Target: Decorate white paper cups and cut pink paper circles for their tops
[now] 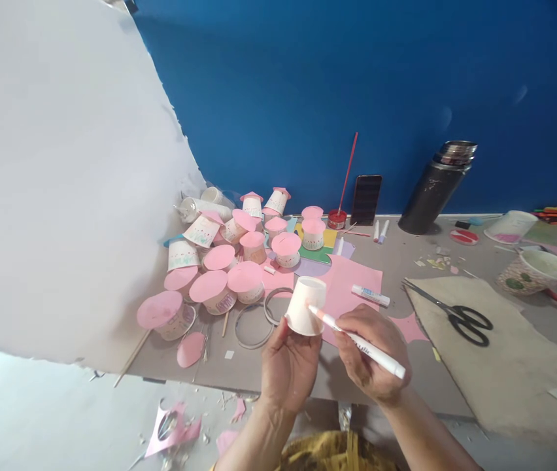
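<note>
Gripping a white paper cup (306, 297) in the left hand (289, 376), holding it upside down above the tabletop (333, 387), with the narrow base facing up and the wide rim facing the palm. Closing the thumb and fingers about the lower part of the cup, near that rim. Pinching a white marker (379, 357) in the right hand (381, 335) as a pen, slanting it across the gap between the hands and setting its pale orange tip at the wall of the gripped cup. Showing, left of the grip and beyond it, a crowded group of pink-topped cups (210, 291), several bearing small coloured marks. Showing, just left of the gripped cup, two grey rings (252, 345), overlapping in view. Presenting, behind the cup, a pink sheet (347, 275) and, just beyond the right hand, a white tube (371, 295) with blue lettering. Displaying, right of the right-hand grip, black-handled scissors (448, 307) on a beige sheet (514, 360). Including, well beyond both hands, a dark phone (366, 199) and a dark flask (435, 186) before the blue wall (308, 98).
</note>
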Demonstrator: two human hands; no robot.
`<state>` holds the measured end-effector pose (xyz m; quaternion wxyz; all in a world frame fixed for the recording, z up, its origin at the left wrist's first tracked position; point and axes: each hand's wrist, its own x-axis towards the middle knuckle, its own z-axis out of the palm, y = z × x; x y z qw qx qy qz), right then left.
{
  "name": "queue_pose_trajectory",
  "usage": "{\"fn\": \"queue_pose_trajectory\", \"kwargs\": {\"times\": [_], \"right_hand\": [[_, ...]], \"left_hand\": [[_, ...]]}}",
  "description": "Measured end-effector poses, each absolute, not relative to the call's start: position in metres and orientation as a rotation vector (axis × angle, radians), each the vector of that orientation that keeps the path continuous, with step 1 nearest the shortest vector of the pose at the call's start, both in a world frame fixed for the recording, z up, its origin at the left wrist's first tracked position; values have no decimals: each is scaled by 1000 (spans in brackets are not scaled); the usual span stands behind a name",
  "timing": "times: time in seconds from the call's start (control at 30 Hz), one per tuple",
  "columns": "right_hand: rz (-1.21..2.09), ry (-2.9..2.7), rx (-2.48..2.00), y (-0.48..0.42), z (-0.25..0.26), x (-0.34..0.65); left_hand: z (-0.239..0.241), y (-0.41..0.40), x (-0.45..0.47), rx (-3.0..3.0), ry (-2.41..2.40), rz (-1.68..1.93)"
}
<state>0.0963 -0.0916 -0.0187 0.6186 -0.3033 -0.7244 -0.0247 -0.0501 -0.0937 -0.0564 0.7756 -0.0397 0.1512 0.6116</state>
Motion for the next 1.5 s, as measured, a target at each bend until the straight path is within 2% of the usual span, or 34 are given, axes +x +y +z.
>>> {"fn": "queue_pose_trajectory", "kwargs": {"times": [0.8,1.13,1.5], "right_hand": [[29,-1635,-771,-90,-35,103],[37,-1645,-750,-91,-26,99],[76,-1350,-965,-88,-45,106]], "left_hand": [[-57,-93,-50,-66,334,1341],[-62,-92,-52,-71,318,1339],[-75,-89,-65,-8,220,1188]]}}
